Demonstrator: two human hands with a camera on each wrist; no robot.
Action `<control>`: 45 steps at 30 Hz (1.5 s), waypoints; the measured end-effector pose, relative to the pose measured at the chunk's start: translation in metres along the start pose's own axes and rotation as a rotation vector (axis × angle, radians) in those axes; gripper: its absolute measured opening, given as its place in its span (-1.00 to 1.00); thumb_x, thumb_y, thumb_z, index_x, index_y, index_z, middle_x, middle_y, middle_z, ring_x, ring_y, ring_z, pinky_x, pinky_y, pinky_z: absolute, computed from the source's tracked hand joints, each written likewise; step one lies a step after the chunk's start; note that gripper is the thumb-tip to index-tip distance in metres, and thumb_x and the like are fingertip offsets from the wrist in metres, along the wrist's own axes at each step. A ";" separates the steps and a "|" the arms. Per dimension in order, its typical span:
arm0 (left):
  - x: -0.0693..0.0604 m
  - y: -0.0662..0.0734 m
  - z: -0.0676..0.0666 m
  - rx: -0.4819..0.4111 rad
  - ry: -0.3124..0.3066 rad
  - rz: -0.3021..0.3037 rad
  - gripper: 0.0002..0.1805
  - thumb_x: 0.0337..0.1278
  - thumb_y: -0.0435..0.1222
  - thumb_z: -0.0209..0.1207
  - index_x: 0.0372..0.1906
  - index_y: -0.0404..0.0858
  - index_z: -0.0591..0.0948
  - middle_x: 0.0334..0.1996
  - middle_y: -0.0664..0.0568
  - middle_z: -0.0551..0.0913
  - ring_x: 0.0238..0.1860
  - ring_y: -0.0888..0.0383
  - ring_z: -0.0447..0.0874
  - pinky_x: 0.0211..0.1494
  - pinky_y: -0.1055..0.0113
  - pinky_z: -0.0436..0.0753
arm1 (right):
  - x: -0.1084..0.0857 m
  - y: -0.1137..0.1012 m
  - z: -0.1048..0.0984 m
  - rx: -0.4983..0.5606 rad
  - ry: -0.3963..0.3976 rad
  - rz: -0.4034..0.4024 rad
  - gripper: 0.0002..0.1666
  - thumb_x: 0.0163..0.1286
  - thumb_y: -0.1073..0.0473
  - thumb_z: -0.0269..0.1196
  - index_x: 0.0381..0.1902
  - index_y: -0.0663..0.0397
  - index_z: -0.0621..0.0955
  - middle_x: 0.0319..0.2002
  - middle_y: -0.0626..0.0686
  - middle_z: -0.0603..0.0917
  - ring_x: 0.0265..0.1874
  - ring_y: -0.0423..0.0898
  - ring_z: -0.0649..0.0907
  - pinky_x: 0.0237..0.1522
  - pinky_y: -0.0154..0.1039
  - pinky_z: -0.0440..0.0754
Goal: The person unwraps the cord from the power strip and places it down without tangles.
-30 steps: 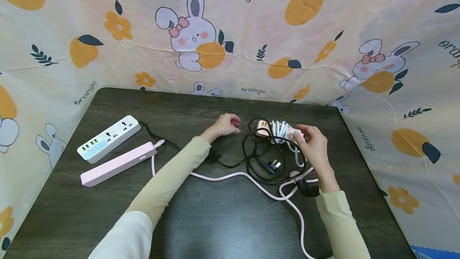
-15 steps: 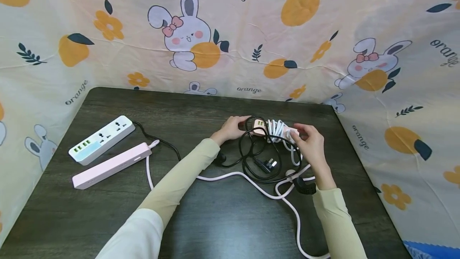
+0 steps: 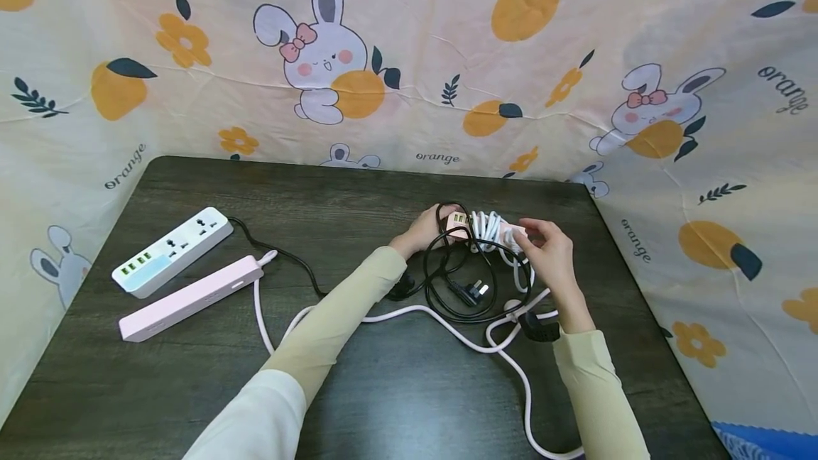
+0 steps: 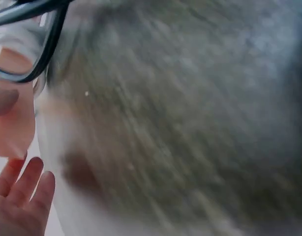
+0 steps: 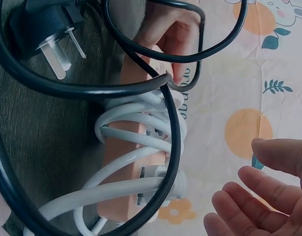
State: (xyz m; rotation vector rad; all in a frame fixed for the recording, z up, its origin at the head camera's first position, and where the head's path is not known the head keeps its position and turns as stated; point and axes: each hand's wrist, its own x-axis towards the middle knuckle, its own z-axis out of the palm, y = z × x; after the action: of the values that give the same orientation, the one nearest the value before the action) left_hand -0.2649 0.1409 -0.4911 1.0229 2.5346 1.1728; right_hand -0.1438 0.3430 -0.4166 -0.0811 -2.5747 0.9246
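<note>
A small pink power strip (image 3: 457, 223) wrapped in white cord (image 3: 487, 227) lies at the right rear of the table. My left hand (image 3: 419, 231) grips its left end, the thumb on one face and fingers at the other side, as the left wrist view partly shows. Around the strip's other end is my right hand (image 3: 551, 250); in the right wrist view its fingers are loosely bent and apart from the strip. Loops of black cable (image 5: 111, 91) cross in front of the strip. Within them lies a black three-pin plug (image 5: 45, 29).
A white power strip (image 3: 172, 250) and a longer pink power strip (image 3: 192, 298) lie side by side at the left. A pale pink cord (image 3: 441, 329) winds across the table's middle to the front right. Patterned cloth (image 3: 409, 77) hangs behind the table (image 3: 383, 403).
My left hand has moved right and taken hold of the small pink power strip's left end. The right hand stays by its right end. The head view has shifted slightly.
</note>
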 end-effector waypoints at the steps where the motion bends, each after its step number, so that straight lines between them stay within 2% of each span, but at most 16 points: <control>1: 0.000 0.003 0.001 0.040 -0.004 -0.002 -0.28 0.05 -0.22 0.30 0.35 -0.20 0.32 0.17 -0.19 0.41 0.15 -0.08 0.41 0.07 0.11 0.48 | 0.000 0.001 0.000 0.000 -0.002 0.000 -0.68 0.21 0.33 0.27 -0.08 0.41 0.60 -0.16 0.34 0.59 -0.15 0.21 0.61 -0.16 0.10 0.59; 4: 0.000 0.008 0.003 0.125 0.008 0.009 -0.32 -0.01 -0.18 0.34 0.28 -0.16 0.40 0.13 -0.16 0.42 0.12 -0.06 0.41 0.02 0.09 0.51 | 0.001 0.002 0.001 -0.001 -0.002 -0.005 -0.67 0.21 0.33 0.28 -0.08 0.42 0.59 -0.16 0.35 0.59 -0.15 0.22 0.61 -0.16 0.10 0.59; 7: -0.002 0.009 0.006 0.136 0.034 0.055 -0.39 -0.06 -0.19 0.37 0.17 -0.21 0.49 0.10 -0.13 0.47 0.10 -0.01 0.44 0.07 0.14 0.49 | 0.001 0.004 0.001 -0.005 -0.003 -0.008 -0.67 0.20 0.32 0.28 -0.09 0.41 0.60 -0.16 0.35 0.59 -0.16 0.22 0.62 -0.17 0.09 0.59; 10: -0.005 0.006 0.009 0.083 0.074 0.099 -0.43 -0.10 -0.21 0.39 0.08 -0.29 0.52 0.04 -0.12 0.54 0.05 0.00 0.50 0.09 0.22 0.48 | -0.001 0.005 0.002 -0.012 -0.012 -0.010 -0.65 0.18 0.31 0.30 -0.09 0.41 0.60 -0.17 0.34 0.60 -0.19 0.21 0.63 -0.22 0.01 0.61; 13: -0.008 0.004 0.011 0.013 0.141 0.118 -0.44 -0.15 -0.23 0.42 0.03 -0.32 0.53 -0.05 -0.13 0.61 -0.05 0.00 0.57 0.03 0.26 0.51 | -0.002 0.006 0.003 -0.019 -0.015 -0.019 -0.66 0.17 0.31 0.30 -0.10 0.39 0.61 -0.19 0.33 0.61 -0.21 0.19 0.64 -0.25 -0.06 0.62; 16: -0.013 0.003 0.008 0.004 0.218 0.129 -0.47 -0.18 -0.23 0.42 -0.01 -0.32 0.55 -0.12 -0.12 0.63 -0.12 0.01 0.59 -0.05 0.27 0.53 | -0.003 0.006 0.003 0.000 -0.009 -0.036 -0.67 0.17 0.32 0.31 -0.11 0.41 0.61 -0.19 0.33 0.61 -0.20 0.20 0.64 -0.23 -0.03 0.63; 18: -0.018 0.004 0.004 0.016 0.259 0.153 -0.49 -0.18 -0.25 0.40 -0.02 -0.32 0.55 -0.11 -0.13 0.63 -0.12 0.00 0.58 -0.06 0.26 0.53 | -0.002 0.004 0.004 0.026 -0.005 -0.046 -0.68 0.17 0.34 0.30 -0.12 0.43 0.61 -0.18 0.33 0.60 -0.17 0.22 0.63 -0.20 0.05 0.61; 22: -0.026 0.010 -0.008 0.046 0.328 0.228 -0.51 -0.12 -0.30 0.36 0.01 -0.34 0.53 -0.04 -0.15 0.60 -0.07 -0.01 0.57 0.00 0.24 0.52 | 0.002 -0.001 0.004 0.051 0.005 -0.070 -0.67 0.17 0.35 0.31 -0.10 0.43 0.60 -0.17 0.32 0.60 -0.16 0.20 0.64 -0.19 0.05 0.61; 26: -0.033 0.021 -0.021 0.075 0.385 0.308 -0.52 -0.08 -0.33 0.35 0.03 -0.34 0.53 0.04 -0.14 0.56 0.04 -0.01 0.54 0.11 0.27 0.48 | 0.005 -0.011 0.003 0.064 0.039 -0.095 -0.65 0.17 0.34 0.32 -0.08 0.38 0.60 -0.16 0.28 0.61 -0.15 0.13 0.63 -0.23 -0.24 0.63; 29: -0.037 0.027 -0.032 0.055 0.437 0.365 -0.46 -0.13 -0.36 0.38 0.07 -0.36 0.53 0.08 -0.16 0.53 0.10 -0.03 0.50 0.16 0.27 0.46 | 0.007 -0.022 0.001 0.094 0.067 -0.119 -0.64 0.16 0.35 0.33 -0.06 0.36 0.60 -0.14 0.27 0.62 -0.15 0.10 0.63 -0.27 -0.42 0.56; 32: -0.040 0.029 -0.044 0.053 0.501 0.426 -0.41 -0.17 -0.39 0.40 0.10 -0.38 0.51 0.07 -0.18 0.53 0.10 -0.04 0.51 0.16 0.26 0.46 | 0.009 -0.035 -0.001 0.119 0.088 -0.156 -0.63 0.16 0.35 0.32 -0.04 0.35 0.60 -0.14 0.27 0.61 -0.15 0.10 0.62 -0.23 -0.30 0.59; 35: -0.044 0.030 -0.057 0.063 0.553 0.470 -0.40 -0.20 -0.42 0.41 0.09 -0.40 0.52 0.05 -0.20 0.54 0.07 -0.05 0.53 0.12 0.24 0.49 | 0.011 -0.049 -0.002 0.146 0.108 -0.195 -0.62 0.16 0.37 0.32 -0.03 0.34 0.59 -0.13 0.26 0.61 -0.13 0.08 0.61 -0.18 -0.08 0.61; 39: -0.052 0.030 -0.073 0.064 0.600 0.471 -0.40 -0.22 -0.44 0.42 0.08 -0.41 0.52 0.03 -0.22 0.55 0.05 -0.08 0.54 0.06 0.21 0.53 | 0.015 -0.065 -0.002 0.180 0.114 -0.236 -0.61 0.16 0.37 0.31 -0.02 0.34 0.59 -0.12 0.25 0.61 -0.12 0.05 0.61 -0.15 -0.20 0.61; 42: -0.058 0.031 -0.084 0.059 0.642 0.442 -0.39 -0.26 -0.45 0.43 0.07 -0.40 0.53 0.03 -0.22 0.56 0.04 -0.08 0.54 0.06 0.20 0.54 | 0.019 -0.075 0.002 0.214 0.112 -0.258 -0.61 0.16 0.37 0.31 -0.02 0.34 0.59 -0.12 0.25 0.60 -0.11 0.05 0.60 -0.17 -0.43 0.56; 44: -0.062 0.032 -0.092 0.063 0.670 0.433 -0.37 -0.30 -0.46 0.43 0.07 -0.39 0.53 0.02 -0.22 0.57 0.04 -0.08 0.54 0.07 0.21 0.53 | 0.022 -0.081 0.005 0.241 0.117 -0.273 -0.61 0.15 0.39 0.31 -0.02 0.35 0.59 -0.12 0.25 0.60 -0.12 0.05 0.60 -0.17 -0.46 0.54; 45: -0.064 0.032 -0.096 0.066 0.679 0.432 -0.38 -0.30 -0.45 0.44 0.06 -0.39 0.53 0.01 -0.22 0.57 0.03 -0.09 0.55 0.08 0.21 0.53 | 0.024 -0.084 0.007 0.249 0.123 -0.279 -0.62 0.15 0.39 0.31 -0.03 0.35 0.59 -0.12 0.25 0.61 -0.11 0.04 0.60 -0.17 -0.40 0.56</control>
State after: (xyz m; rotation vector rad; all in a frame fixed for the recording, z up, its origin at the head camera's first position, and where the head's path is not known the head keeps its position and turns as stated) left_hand -0.2401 0.0556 -0.4111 1.4382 2.9379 1.8244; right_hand -0.1619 0.2784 -0.3609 0.2754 -2.2649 1.0842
